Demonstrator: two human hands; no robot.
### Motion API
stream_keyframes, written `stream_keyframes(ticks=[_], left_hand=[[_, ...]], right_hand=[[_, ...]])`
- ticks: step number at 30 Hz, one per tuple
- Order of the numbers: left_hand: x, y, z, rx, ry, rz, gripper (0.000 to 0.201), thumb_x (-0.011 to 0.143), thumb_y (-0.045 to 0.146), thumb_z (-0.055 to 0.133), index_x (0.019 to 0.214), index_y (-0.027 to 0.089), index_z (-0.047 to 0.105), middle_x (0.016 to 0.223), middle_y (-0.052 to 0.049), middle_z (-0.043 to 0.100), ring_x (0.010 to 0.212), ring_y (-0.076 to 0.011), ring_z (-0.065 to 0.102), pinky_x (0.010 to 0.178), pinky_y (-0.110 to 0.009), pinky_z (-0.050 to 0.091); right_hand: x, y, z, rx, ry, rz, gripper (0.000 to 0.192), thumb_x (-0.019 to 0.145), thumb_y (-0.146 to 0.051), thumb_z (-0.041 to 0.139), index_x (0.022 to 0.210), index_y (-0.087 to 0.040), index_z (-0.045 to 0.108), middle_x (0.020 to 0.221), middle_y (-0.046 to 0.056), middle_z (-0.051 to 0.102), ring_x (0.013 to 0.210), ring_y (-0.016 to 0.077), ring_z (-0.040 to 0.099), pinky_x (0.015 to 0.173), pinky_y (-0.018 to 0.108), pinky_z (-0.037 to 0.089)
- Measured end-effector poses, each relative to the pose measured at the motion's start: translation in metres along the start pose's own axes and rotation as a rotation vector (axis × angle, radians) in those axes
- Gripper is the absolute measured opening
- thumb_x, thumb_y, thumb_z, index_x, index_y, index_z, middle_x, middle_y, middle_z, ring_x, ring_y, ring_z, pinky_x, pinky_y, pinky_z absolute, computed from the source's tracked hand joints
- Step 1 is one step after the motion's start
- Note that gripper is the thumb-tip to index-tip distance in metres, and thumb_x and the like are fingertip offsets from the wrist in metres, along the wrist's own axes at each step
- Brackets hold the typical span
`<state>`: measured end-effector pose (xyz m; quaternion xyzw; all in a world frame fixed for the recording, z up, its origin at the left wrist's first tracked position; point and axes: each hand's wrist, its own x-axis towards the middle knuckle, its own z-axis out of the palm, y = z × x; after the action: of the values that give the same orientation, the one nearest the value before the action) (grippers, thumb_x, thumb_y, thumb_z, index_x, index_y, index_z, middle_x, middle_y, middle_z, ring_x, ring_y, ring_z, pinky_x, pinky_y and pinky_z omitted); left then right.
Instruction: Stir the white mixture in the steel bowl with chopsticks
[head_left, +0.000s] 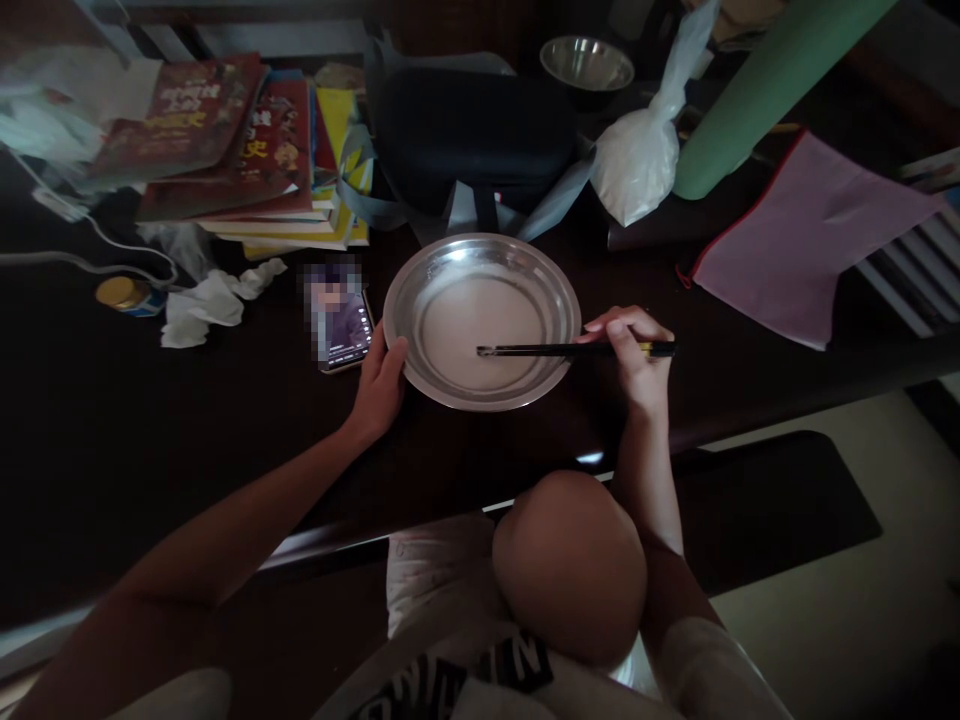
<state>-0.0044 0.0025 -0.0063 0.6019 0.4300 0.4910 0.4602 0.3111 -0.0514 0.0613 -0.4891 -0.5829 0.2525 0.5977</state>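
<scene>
A wide metal basin [555, 375] stands on the dark table in front of me, with a pale whitish layer [480, 315] across its bottom. My left hand [381, 385] grips the basin's left rim, thumb on top and fingers underneath. In my right hand [637, 350] is a pair of black chopsticks [540, 350], held nearly level over the basin's right rim. Their tips reach the pale layer near its middle; whether they dip into it I cannot tell. A lit phone [349, 325] lies just left of the basin.
Stacked books [277, 180], a black case [476, 130] and a second metal bowl [589, 65] stand at the back. A knotted bag of white powder [637, 165], a green cylinder [765, 110] and a pink cloth [810, 235] are right. Crumpled tissues [206, 305] and a small jar [127, 295] lie left.
</scene>
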Motion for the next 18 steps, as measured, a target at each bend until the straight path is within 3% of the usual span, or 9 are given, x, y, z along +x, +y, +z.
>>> stream_keyframes(ticks=[3,9,14,18], left_hand=[[0.0001,0.0011,0.0005,-0.008,0.007,0.007,0.052,0.096,0.06,0.051,0.141,0.034,0.054,0.135,-0.005,0.065,0.132,-0.0278,0.057,0.116,-0.049,0.044],[-0.0006,0.005,0.0019,0.012,-0.004,0.012,0.054,0.098,0.059,0.049,0.145,0.033,0.051,0.136,-0.005,0.065,0.134,-0.0276,0.056,0.116,-0.048,0.043],[-0.0003,0.0037,0.0015,0.01,-0.016,0.019,0.054,0.098,0.06,0.049,0.145,0.034,0.049,0.136,-0.005,0.064,0.133,-0.0276,0.057,0.116,-0.048,0.044],[-0.0002,0.0016,0.0006,0.038,-0.011,0.016,0.054,0.097,0.06,0.049,0.144,0.034,0.05,0.136,-0.005,0.064,0.135,-0.0278,0.055,0.117,-0.048,0.042]], right_hand=[[0.0005,-0.0006,0.0012,-0.029,-0.107,-0.01,0.016,0.093,-0.036,0.066,0.086,-0.027,0.077,0.081,-0.001,0.077,0.08,0.0161,0.072,0.077,0.034,0.057],[0.0003,0.0011,-0.0004,-0.015,0.048,-0.007,0.023,0.094,-0.042,0.064,0.083,-0.026,0.075,0.072,-0.002,0.073,0.069,0.0151,0.071,0.068,0.033,0.056],[0.0008,-0.0006,0.0001,-0.066,-0.108,-0.016,0.017,0.093,-0.037,0.066,0.086,-0.026,0.077,0.085,0.0,0.078,0.084,0.0163,0.072,0.08,0.034,0.057],[0.0005,-0.0003,-0.0005,-0.039,0.039,-0.019,0.021,0.094,-0.04,0.064,0.084,-0.026,0.076,0.075,-0.002,0.074,0.071,0.0143,0.071,0.07,0.032,0.056]])
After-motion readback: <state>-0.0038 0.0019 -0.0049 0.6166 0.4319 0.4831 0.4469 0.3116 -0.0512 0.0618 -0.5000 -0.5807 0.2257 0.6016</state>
